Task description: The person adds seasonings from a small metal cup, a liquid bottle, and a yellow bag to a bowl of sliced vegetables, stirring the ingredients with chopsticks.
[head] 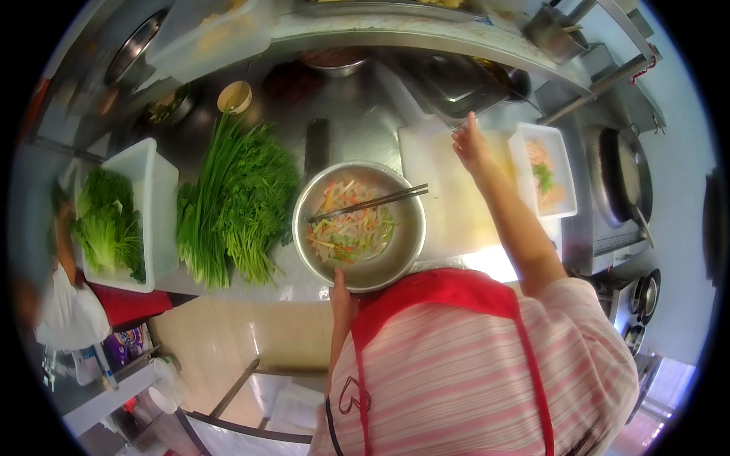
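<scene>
A stainless steel mixing bowl (408,245) rests at the counter's front edge, against my apron. Shredded vegetables and pale strips (353,228) lie inside it. A pair of dark chopsticks (376,203) lies across the bowl, with their ends past its right rim. My left hand (340,299) grips the bowl's near rim, thumb on top. Reaching forward, my right hand (471,147) is over the far edge of a pale cutting board (450,194), near a metal tray (465,91). One finger points out, and I see nothing held in it.
Bunches of green herbs and long chives (239,199) lie left of the bowl, beside a white bin (162,211) of leafy greens. To the right are a white container (562,182) of pale food and a wok (619,176). A metal shelf (428,37) overhangs the back.
</scene>
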Motion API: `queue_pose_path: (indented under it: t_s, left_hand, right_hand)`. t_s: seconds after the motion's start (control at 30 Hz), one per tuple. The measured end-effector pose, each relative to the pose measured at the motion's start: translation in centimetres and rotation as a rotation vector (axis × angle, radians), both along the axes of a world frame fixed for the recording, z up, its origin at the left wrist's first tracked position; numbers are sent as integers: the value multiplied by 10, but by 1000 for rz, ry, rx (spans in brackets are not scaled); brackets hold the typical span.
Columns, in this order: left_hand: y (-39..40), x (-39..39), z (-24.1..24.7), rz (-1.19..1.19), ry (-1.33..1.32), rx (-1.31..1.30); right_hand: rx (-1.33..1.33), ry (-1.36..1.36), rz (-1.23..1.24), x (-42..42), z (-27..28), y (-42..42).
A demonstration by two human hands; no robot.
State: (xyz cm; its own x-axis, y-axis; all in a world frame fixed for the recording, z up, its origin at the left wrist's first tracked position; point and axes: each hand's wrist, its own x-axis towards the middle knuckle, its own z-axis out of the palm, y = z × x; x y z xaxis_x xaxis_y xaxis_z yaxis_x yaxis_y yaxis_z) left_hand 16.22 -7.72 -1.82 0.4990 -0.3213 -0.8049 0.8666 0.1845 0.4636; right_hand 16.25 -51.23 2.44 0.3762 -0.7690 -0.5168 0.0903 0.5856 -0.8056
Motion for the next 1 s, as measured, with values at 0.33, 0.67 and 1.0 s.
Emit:
queue_pose_path:
  t_s: [0.33,0.67,1.0]
  left_hand:
    - [-6,-6,7,59,-36,14]
    - [2,-10,13,33,-195,120]
    - [22,4,49,347,-775,414]
  right_hand:
    - [96,-42,192,-70,-14,42]
    - [87,50,450,-94,-6,100]
    - [-55,194,1060,-135,40,166]
